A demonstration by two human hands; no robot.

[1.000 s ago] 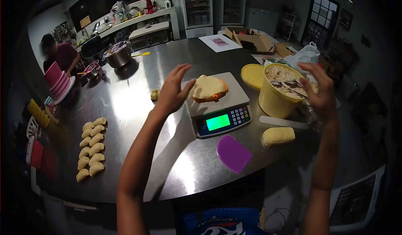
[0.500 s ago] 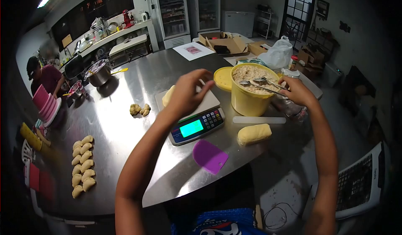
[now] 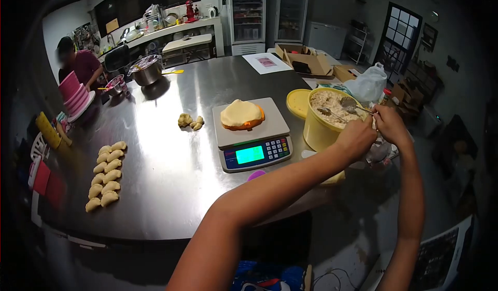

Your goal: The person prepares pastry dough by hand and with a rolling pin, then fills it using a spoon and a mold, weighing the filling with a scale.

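My left hand (image 3: 357, 139) and my right hand (image 3: 390, 125) are close together at the right rim of a yellow tub (image 3: 317, 130). The tub holds a pale, chunky filling (image 3: 328, 102). Each hand is closed on a metal spoon: the left one's spoon (image 3: 326, 111) rests in the filling, and the right one's spoon (image 3: 347, 102) carries some of it. Left of the tub stands a digital scale (image 3: 223, 138) with a lit green display. On its pan, a flattened round of dough (image 3: 239, 111) lies over an orange mould (image 3: 250, 125).
Several crimped dumplings (image 3: 111, 176) lie in two rows at left, and dough scraps (image 3: 190, 121) lie beside the scale. My left forearm partly covers a purple scraper (image 3: 256, 175) and a dough roll (image 3: 333, 179). A steel pot (image 3: 147, 73) and a co-worker (image 3: 83, 65) are farther back.
My left hand has left the scale and moved right to the tub, taking hold of a spoon. The dough on the scale is now uncovered. The view has shifted.
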